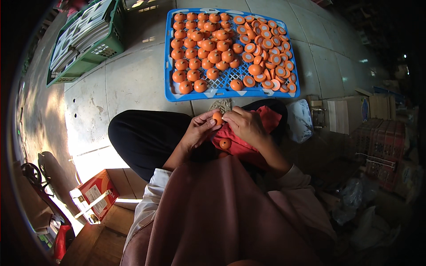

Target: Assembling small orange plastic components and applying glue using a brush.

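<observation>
Above my lap, my left hand [199,129] is closed round a small orange wooden toy fruit [217,118], held between thumb and fingers. My right hand [244,125] meets it from the right, its fingertips pinched together against the fruit's side. Whatever those fingertips hold, if anything, is hidden. Under the right hand a red cloth [242,141] lies bunched over my lap. A second orange toy fruit [225,143], with a small dark spot on top, rests on this cloth. Just beyond my hands is a small heap of pale short pegs [221,105].
Ahead on the tiles sits a blue plastic tray [204,95]: stemmed orange fruits at left, orange pieces with pale round faces at right. A green crate [106,49] of stacked boards stands far left, a red box [98,195] near left. Wooden blocks [344,115] lie at right.
</observation>
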`<state>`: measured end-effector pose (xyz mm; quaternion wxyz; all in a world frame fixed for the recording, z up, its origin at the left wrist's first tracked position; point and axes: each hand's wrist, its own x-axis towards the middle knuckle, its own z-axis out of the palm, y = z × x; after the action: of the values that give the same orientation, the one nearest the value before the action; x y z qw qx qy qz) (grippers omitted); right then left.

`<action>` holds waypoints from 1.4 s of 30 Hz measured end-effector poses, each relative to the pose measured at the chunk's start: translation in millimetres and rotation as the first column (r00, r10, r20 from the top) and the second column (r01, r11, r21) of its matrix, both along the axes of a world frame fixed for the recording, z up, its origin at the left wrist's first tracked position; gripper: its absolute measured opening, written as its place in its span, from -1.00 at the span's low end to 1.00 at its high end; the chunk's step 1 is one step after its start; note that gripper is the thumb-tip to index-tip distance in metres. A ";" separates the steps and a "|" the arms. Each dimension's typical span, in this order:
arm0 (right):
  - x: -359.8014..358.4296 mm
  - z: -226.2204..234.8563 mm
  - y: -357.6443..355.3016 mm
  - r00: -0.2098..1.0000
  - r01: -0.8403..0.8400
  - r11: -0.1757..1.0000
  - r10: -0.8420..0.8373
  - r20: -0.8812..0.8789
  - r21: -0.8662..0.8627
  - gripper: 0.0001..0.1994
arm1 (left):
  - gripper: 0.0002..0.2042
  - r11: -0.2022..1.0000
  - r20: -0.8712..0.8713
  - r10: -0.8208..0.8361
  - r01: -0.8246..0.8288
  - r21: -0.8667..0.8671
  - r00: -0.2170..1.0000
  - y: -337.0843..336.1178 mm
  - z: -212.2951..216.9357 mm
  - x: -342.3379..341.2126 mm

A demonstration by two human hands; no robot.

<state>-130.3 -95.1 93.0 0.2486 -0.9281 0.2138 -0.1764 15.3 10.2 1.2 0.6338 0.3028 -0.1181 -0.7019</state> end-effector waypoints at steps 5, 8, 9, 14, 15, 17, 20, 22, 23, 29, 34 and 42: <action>0.5 -0.6 -0.8 0.999 0.017 0.999 -0.019 0.037 0.045 -0.94 | -0.64 0.999 -0.025 -0.026 0.026 0.026 0.999 0.4 -0.5 0.5; -2.8 3.2 -4.9 0.998 0.001 0.998 -0.004 0.063 0.055 -0.93 | -0.65 1.000 -0.044 -0.025 0.025 0.013 0.999 -1.0 0.2 0.4; -3.9 4.4 -6.3 0.999 -0.013 1.000 0.012 0.041 0.029 -0.92 | -0.65 1.000 -0.043 -0.019 0.018 -0.024 0.999 -1.4 0.4 0.3; -2.3 5.0 -8.3 0.995 -0.092 0.995 0.093 0.024 -0.043 -0.92 | -0.67 0.999 -0.054 -0.031 0.032 0.009 0.998 -0.4 1.6 0.9; -1.6 4.6 -7.8 0.993 -0.114 0.992 0.114 -0.005 -0.062 -0.92 | -0.67 1.000 -0.047 -0.025 0.024 -0.014 0.999 0.2 1.5 0.9; 0.0 3.1 -6.2 0.995 -0.096 0.993 0.095 -0.014 -0.068 -0.95 | -0.65 1.000 -0.020 -0.024 0.025 0.016 1.000 0.8 0.5 0.8; 0.9 -0.2 -2.9 0.998 -0.058 0.997 0.056 -0.031 -0.041 -0.93 | -0.64 1.000 -0.010 0.000 0.000 -0.016 1.000 0.7 -2.7 0.1; 1.4 -3.3 -1.0 0.999 -0.031 0.999 0.030 -0.032 -0.016 -0.92 | -0.64 0.999 0.000 0.012 -0.012 -0.041 1.000 0.8 -5.6 -0.2; 1.6 -5.1 0.1 1.000 -0.005 1.000 0.005 -0.015 0.015 -0.91 | -0.64 1.000 0.001 0.008 -0.008 -0.011 1.000 1.2 -7.1 -0.4; 2.7 -8.9 4.7 0.999 0.050 0.993 -0.052 0.015 0.111 -0.91 | -0.65 1.000 0.057 -0.006 0.007 -0.009 0.998 2.0 -11.1 -1.0; -19.2 -5.2 -3.8 0.992 0.103 0.968 -0.116 0.045 0.229 -0.89 | -0.63 0.998 -0.002 -0.033 0.033 -0.061 0.999 -3.2 0.1 -7.2; -100.6 -13.9 -43.4 0.708 0.647 0.747 -0.663 -0.243 -0.153 -0.83 | -0.62 0.994 -0.273 -0.112 0.104 -0.043 0.955 -9.4 16.8 -5.4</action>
<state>-230.9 -138.4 79.0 0.1106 -0.8134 0.5572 -0.1251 9.8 0.9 18.1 0.6089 0.1863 -0.0554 -0.7690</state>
